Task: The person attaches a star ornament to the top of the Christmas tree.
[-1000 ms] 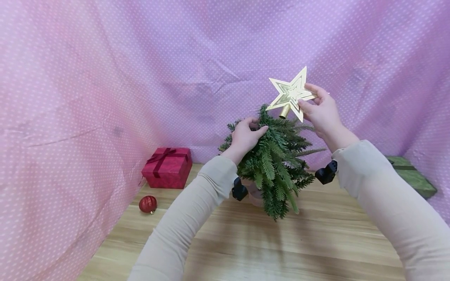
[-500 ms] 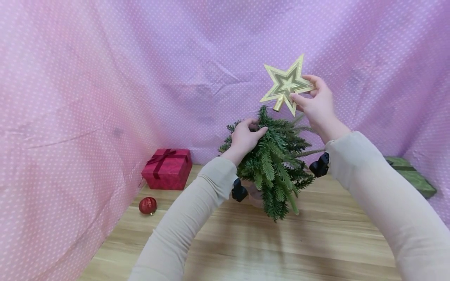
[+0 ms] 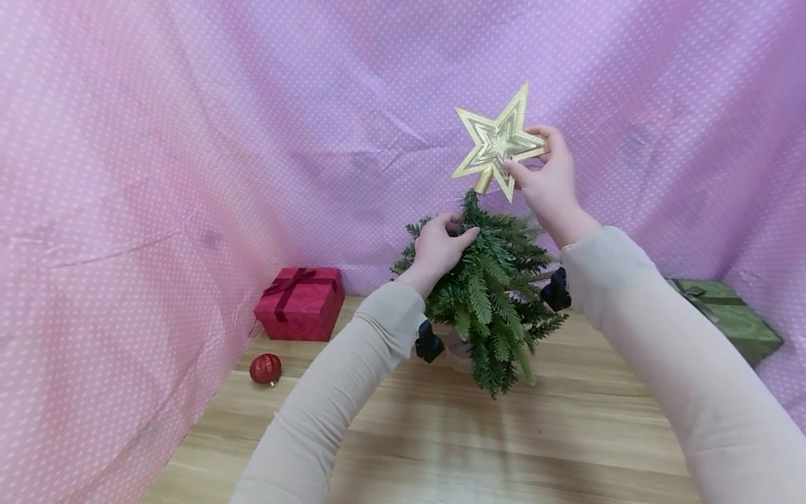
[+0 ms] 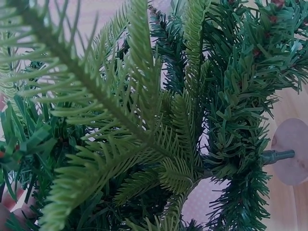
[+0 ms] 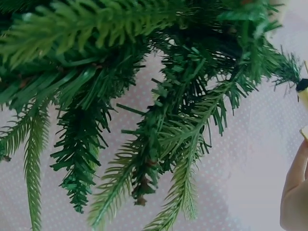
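Observation:
A gold star tree topper (image 3: 497, 143) is pinched at one point between the thumb and fingers of my right hand (image 3: 554, 185). Its hollow socket, tilted slightly, meets the tip of the small artificial Christmas tree (image 3: 485, 287). In the right wrist view the topper's socket (image 5: 303, 94) sits right at the end of the tree tip (image 5: 288, 70), at the right edge. My left hand (image 3: 436, 248) grips the tree's upper part from the left, fingers partly hidden by needles. Green branches (image 4: 139, 130) fill the left wrist view, with a bit of my fingers at lower left.
On the wooden table (image 3: 403, 448), a red gift box (image 3: 301, 304) and a red bauble (image 3: 265, 369) lie to the left. A green gift box (image 3: 730, 318) stands at right, partly behind my sleeve. Pink dotted cloth (image 3: 302, 140) hangs behind. The tree has a round wooden base (image 4: 293, 149).
My right hand has carried the star up and to the left, from beside the tree's tip to right over it, with the socket now at the tip. My left hand has stayed in place.

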